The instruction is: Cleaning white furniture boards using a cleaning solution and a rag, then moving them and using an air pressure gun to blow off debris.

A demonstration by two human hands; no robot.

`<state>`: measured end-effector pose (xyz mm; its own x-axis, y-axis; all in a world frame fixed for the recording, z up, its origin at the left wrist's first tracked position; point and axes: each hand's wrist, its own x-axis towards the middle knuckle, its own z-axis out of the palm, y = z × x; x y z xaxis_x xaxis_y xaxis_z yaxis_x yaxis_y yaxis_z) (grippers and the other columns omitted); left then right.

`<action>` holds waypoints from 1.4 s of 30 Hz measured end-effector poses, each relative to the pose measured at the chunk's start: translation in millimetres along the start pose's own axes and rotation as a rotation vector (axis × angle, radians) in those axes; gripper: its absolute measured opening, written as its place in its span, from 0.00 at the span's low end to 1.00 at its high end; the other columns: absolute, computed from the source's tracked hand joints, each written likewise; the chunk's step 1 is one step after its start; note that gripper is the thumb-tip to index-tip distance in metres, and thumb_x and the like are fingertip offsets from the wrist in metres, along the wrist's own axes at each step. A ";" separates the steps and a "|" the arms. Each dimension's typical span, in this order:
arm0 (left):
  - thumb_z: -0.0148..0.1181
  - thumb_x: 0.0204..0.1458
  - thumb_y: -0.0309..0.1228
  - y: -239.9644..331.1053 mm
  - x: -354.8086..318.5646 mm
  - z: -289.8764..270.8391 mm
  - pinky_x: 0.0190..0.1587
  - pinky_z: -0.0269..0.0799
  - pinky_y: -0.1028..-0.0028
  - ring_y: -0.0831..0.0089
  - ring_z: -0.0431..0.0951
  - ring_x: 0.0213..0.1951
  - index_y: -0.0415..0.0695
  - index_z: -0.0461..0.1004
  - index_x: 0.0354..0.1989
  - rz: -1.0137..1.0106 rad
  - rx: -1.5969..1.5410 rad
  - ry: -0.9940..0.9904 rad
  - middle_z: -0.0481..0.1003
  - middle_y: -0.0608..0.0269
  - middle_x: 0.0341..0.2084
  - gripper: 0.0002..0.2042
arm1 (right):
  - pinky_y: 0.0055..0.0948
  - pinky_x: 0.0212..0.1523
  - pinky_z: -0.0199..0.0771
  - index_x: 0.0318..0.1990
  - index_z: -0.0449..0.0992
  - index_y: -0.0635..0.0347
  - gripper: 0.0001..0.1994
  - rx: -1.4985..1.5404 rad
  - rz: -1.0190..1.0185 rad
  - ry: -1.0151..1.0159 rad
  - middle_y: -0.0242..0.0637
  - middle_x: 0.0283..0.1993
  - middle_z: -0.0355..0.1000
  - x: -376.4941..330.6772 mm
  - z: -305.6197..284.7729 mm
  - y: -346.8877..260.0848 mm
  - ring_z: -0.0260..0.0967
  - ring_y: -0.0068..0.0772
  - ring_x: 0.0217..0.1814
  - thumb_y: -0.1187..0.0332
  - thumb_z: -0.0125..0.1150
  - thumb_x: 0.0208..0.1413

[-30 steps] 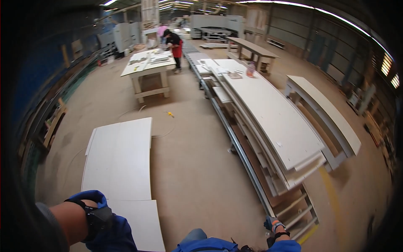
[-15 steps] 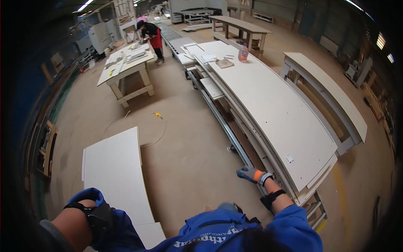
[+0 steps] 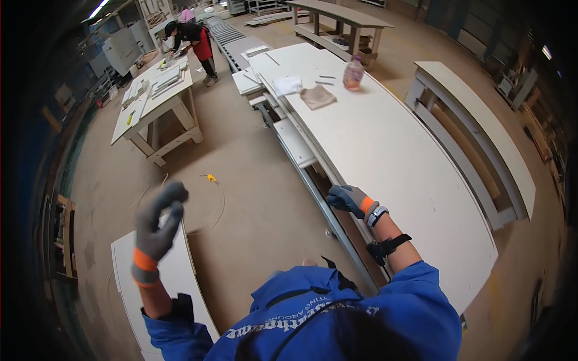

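At the bottom edge, around six o'clock, a blue work jacket (image 3: 337, 319) fills the view and hides the floor under it. The left hand (image 3: 155, 231), in a grey knit glove with an orange cuff, is raised at eight o'clock with its fingers loosely curled and parted, gripping nothing. Beneath it a flat white board (image 3: 180, 283) lies on the concrete floor, its near end cut off by the sleeve. The right hand (image 3: 349, 198), gloved the same way, sits just right of centre on the near long edge of a big pale panel (image 3: 391, 156); its fingers are bent over that edge, though whether they truly clamp it is hard to make out, since the fingertips are hidden. The panel is smooth, matt and rectangular, bowed by the lens, resting on a metal-framed bench. A thin hose (image 3: 205, 204) with a yellow tip loops on the floor at ten o'clock. Farther along the panel, at one o'clock, stand a pinkish plastic bottle (image 3: 353, 73) and a crumpled brown cloth (image 3: 317, 96). At eleven o'clock a wooden table (image 3: 158, 102) carries stacked sheets, and beyond it a person in a red apron (image 3: 192, 39) bends over it.
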<state>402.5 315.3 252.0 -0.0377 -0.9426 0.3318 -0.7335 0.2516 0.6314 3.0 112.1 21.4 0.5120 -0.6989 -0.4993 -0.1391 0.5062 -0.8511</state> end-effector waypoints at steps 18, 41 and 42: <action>0.53 0.58 0.44 -361.3 339.6 132.6 0.48 0.67 0.74 0.73 0.73 0.47 0.44 0.63 0.59 -0.649 -0.581 -0.038 0.73 0.66 0.46 0.24 | 0.25 0.46 0.73 0.51 0.68 0.68 0.19 0.224 -0.154 0.314 0.39 0.44 0.72 274.9 -72.8 -172.6 0.71 0.26 0.43 0.61 0.56 0.58; 0.62 0.52 0.45 -469.8 657.2 417.4 0.51 0.72 0.68 0.67 0.74 0.49 0.38 0.63 0.58 -1.034 -0.764 -0.883 0.71 0.55 0.51 0.30 | 0.51 0.71 0.25 0.68 0.45 0.66 0.56 -1.185 0.198 0.991 0.54 0.71 0.42 462.4 -102.1 -224.2 0.27 0.60 0.75 0.32 0.57 0.39; 0.63 0.52 0.45 -442.7 664.9 405.7 0.49 0.74 0.68 0.66 0.75 0.47 0.37 0.64 0.57 -1.118 -0.875 -0.979 0.72 0.55 0.50 0.30 | 0.51 0.71 0.25 0.68 0.45 0.66 0.56 -1.166 0.237 1.022 0.54 0.71 0.42 462.7 -104.9 -222.8 0.27 0.60 0.75 0.32 0.57 0.39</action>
<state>426.9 -511.8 -91.2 -0.4173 -0.4197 -0.8061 -0.1452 -0.8448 0.5150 181.9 -377.0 -37.1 -0.3174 -0.9410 -0.1176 -0.9310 0.3327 -0.1499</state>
